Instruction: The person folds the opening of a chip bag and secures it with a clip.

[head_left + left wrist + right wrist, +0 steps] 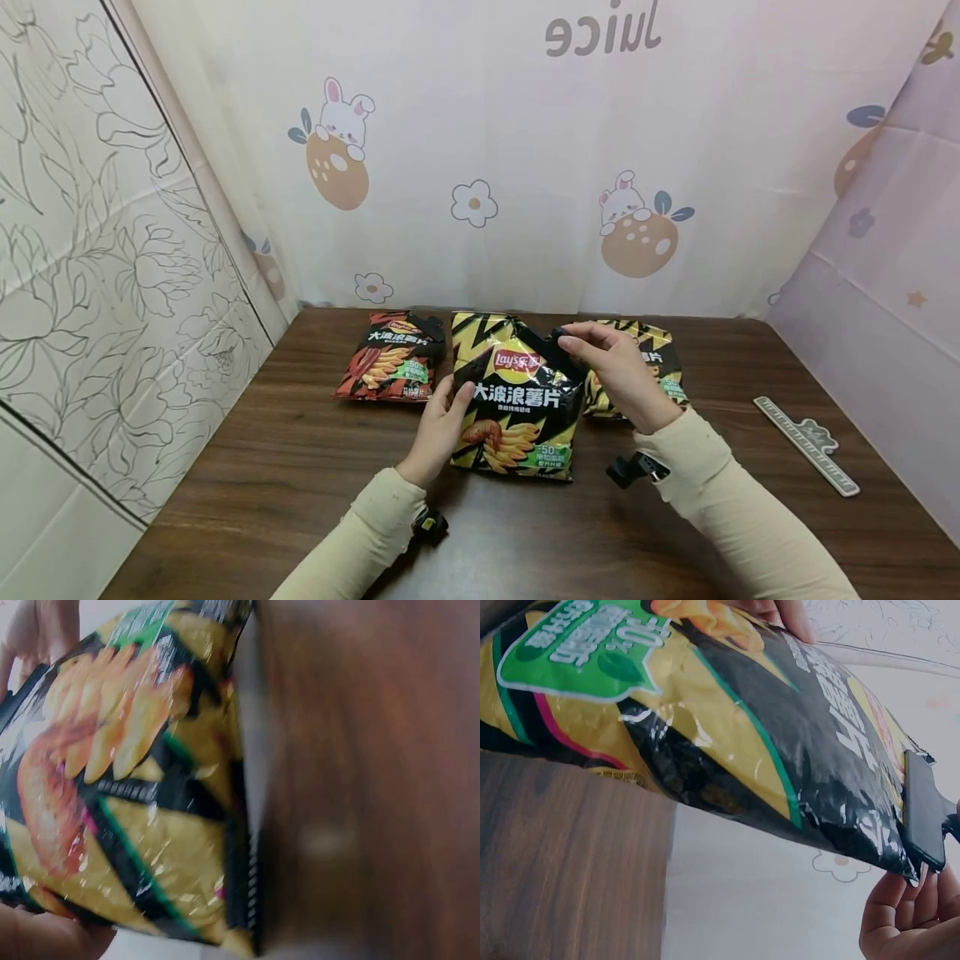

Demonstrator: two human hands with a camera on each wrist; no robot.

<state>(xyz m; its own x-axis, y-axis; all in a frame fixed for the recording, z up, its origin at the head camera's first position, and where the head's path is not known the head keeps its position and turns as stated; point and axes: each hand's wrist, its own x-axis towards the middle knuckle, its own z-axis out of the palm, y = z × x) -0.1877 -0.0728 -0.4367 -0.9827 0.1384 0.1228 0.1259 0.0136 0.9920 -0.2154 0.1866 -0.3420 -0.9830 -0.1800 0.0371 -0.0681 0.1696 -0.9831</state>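
A yellow-and-black Lay's potato chip bag is held upright above the table. My left hand grips its left side, thumb on the front and fingers behind. A black bag clip sits across the bag's upper right corner. My right hand pinches this clip at its handle, with fingers beside the bag's corner in the right wrist view. In the left wrist view the bag's front fills the left half, showing the chicken wing and fries picture.
A red Lay's bag with a black clip on its corner lies at the back left. Another yellow-and-black bag lies behind my right hand, partly hidden. A white ruler rests at the right. A printed curtain hangs behind the table.
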